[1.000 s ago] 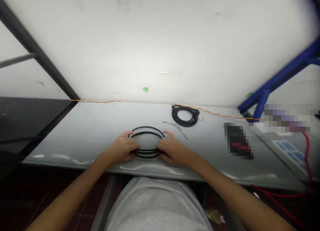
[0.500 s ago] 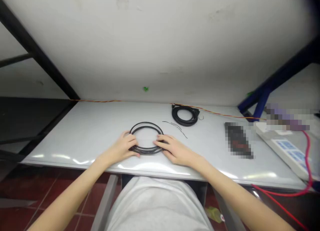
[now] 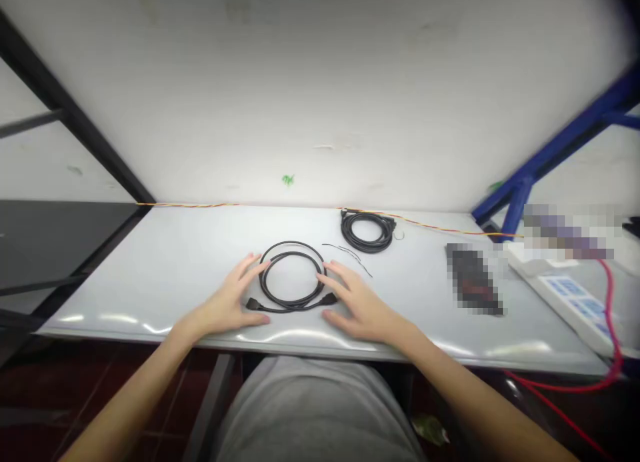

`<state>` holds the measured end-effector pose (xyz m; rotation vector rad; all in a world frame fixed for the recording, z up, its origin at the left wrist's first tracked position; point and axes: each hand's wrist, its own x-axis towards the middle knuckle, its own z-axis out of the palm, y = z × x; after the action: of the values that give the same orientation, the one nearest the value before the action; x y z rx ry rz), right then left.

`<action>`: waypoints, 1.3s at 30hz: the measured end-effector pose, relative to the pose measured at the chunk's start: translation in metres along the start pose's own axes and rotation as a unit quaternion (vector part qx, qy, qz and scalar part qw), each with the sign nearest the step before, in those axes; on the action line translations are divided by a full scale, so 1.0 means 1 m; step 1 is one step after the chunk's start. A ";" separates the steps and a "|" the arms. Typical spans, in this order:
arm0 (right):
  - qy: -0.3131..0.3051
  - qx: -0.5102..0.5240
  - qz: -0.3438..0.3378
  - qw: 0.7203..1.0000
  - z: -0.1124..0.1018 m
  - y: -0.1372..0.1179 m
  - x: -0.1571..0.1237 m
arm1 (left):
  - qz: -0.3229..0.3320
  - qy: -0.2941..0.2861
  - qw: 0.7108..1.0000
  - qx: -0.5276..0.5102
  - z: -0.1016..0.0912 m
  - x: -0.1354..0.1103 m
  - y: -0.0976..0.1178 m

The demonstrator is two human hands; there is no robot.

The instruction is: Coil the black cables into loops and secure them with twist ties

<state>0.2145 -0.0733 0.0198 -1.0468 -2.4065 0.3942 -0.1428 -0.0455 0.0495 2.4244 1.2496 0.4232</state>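
A black cable (image 3: 293, 307) lies in loose loops on the grey tabletop, its two dark connectors at the near side pointing left and right. My left hand (image 3: 227, 302) is open at the left of the loops, fingertips at or just over the cable's edge. On the other side my right hand (image 3: 357, 302) is open too, fingers spread by the loops and the right connector. Whether the fingertips touch the cable, I cannot tell. Beyond my right hand lie thin black wire ties (image 3: 357, 257). Farther back rests a second coiled black cable (image 3: 367, 245).
The tabletop (image 3: 165, 275) meets a white wall at the back. A red-and-yellow twisted wire (image 3: 440, 229) runs along that edge. To the right are a blurred dark object (image 3: 473, 279), a white power strip (image 3: 575, 309) and a red cable (image 3: 613, 315). Blue framing (image 3: 550, 159) stands right.
Both hands have loosened from the coil and spread apart, fingers opening. The cable lies in wider loops, with both connectors now showing at the near side.
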 end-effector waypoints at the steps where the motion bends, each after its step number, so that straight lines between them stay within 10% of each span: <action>1: 0.020 0.007 0.014 1.000 0.000 0.000 -0.004 | -0.015 0.027 1.000 0.002 0.000 -0.006 -0.004; 8: 0.052 0.042 0.041 0.997 0.002 0.006 -0.019 | 0.004 0.111 0.994 0.017 0.012 -0.034 -0.017; 15: 0.045 0.035 0.045 0.997 0.002 -0.006 -0.016 | 0.043 0.127 0.991 -0.001 0.027 -0.022 0.018; 21: 0.033 0.059 0.026 0.997 0.012 -0.018 -0.009 | 0.014 0.263 0.965 -0.012 0.036 0.009 0.045; 29: 0.026 0.048 0.023 0.998 -0.003 -0.009 -0.022 | 0.015 0.115 0.991 0.065 0.042 0.048 0.044; 39: 0.055 0.036 0.044 0.997 -0.010 0.019 -0.060 | 0.029 0.116 0.993 0.006 0.025 -0.002 0.013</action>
<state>0.2665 -0.1049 0.0014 -1.1167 -2.2385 0.4391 -0.1240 -0.0585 0.0336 2.4824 1.2786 0.7351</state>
